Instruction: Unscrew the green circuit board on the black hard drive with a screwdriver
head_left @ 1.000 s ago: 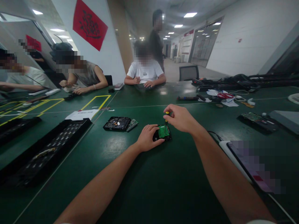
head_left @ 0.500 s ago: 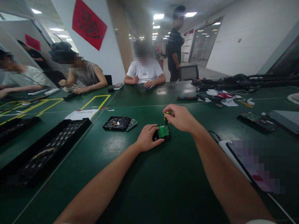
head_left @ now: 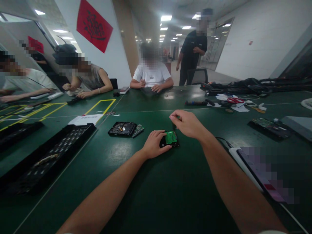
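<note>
A small black hard drive [head_left: 175, 145] with a green circuit board [head_left: 170, 137] facing up lies on the green table in front of me. My left hand [head_left: 155, 144] grips it from the left, fingers along the far side and thumb at the near edge. Above the board, my right hand [head_left: 186, 123] is closed around a screwdriver [head_left: 173, 127], whose handle is mostly hidden by the fingers. Its shaft points down at the board; whether the tip touches a screw is too small to tell. An opened hard drive [head_left: 122, 129] and a loose circuit board [head_left: 138, 130] lie to the left.
A long black tray [head_left: 48, 159] stands at the left, near a white paper sheet [head_left: 85, 119]. On the right are a phone [head_left: 260, 174], another drive with an exposed board [head_left: 268, 127] and red-handled scissors [head_left: 235, 100]. Several people sit or stand across the table.
My right hand has turned slightly around the screwdriver, and its yellow top is now covered. The left hand and drive stay in place. The standing person in the background has moved right.
</note>
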The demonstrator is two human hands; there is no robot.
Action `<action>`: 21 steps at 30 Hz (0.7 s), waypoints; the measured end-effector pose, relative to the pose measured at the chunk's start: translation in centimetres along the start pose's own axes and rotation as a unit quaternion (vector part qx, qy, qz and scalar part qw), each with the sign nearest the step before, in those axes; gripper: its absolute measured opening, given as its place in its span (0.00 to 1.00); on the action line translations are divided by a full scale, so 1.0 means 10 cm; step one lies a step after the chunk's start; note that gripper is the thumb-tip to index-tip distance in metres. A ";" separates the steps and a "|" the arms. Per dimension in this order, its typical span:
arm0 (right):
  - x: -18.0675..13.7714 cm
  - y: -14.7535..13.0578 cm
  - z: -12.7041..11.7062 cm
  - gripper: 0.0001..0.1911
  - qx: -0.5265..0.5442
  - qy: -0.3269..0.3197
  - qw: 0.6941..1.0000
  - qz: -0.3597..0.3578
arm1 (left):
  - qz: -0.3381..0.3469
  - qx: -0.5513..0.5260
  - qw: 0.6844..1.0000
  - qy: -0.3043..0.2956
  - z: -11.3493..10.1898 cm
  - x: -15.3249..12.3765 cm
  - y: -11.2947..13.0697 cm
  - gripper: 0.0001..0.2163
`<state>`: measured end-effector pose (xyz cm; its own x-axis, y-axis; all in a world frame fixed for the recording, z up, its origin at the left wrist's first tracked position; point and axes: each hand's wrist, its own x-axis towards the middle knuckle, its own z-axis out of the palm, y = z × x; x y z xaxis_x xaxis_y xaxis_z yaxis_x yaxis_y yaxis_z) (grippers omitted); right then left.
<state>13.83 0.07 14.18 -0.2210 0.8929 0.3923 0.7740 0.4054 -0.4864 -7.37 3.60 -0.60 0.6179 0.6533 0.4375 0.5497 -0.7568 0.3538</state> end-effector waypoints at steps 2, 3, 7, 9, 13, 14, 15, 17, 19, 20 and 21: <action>0.00 -0.01 0.00 0.11 -0.012 -0.002 1.000 -0.017 | 0.000 0.001 1.000 0.000 0.00 0.00 0.00 0.30; 0.00 -0.01 0.00 0.11 -0.016 -0.003 1.000 -0.022 | 0.000 0.002 1.000 0.000 0.00 0.00 0.00 0.30; -0.01 -0.01 -0.02 0.08 -0.010 -0.003 1.000 -0.015 | 0.000 0.006 1.000 -0.001 -0.02 0.00 0.02 0.29; -0.01 0.00 -0.02 0.09 -0.001 0.001 1.000 -0.003 | -0.001 0.006 1.000 -0.003 -0.03 0.00 0.03 0.29; -0.01 0.00 -0.02 0.07 -0.010 0.009 1.000 0.020 | -0.003 0.004 1.000 -0.006 -0.03 0.00 0.02 0.29; -0.01 0.00 -0.02 0.08 -0.013 0.011 1.000 0.022 | -0.003 0.004 1.000 -0.007 -0.03 0.00 0.02 0.29; -0.01 0.00 -0.01 0.09 -0.015 0.013 1.000 0.020 | -0.003 0.004 1.000 -0.007 -0.02 0.00 0.01 0.29; -0.01 0.00 -0.01 0.09 -0.013 0.015 1.000 0.010 | -0.005 0.006 1.000 -0.006 -0.01 0.00 0.01 0.30; -0.01 0.00 0.00 0.08 -0.007 0.010 1.000 0.003 | -0.005 0.006 1.000 -0.004 -0.01 0.00 0.01 0.30; -0.01 0.00 0.00 0.08 -0.002 0.007 1.000 0.003 | -0.005 0.005 1.000 -0.003 -0.01 0.00 0.02 0.30; -0.01 0.00 0.00 0.08 0.004 0.003 1.000 0.006 | -0.005 0.005 1.000 -0.003 -0.01 0.00 0.02 0.30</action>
<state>13.89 0.04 14.17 -0.2084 0.8961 0.3918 0.7716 0.3968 -0.4972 -7.31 3.48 -0.40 0.6162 0.6608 0.4286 0.5609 -0.7502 0.3501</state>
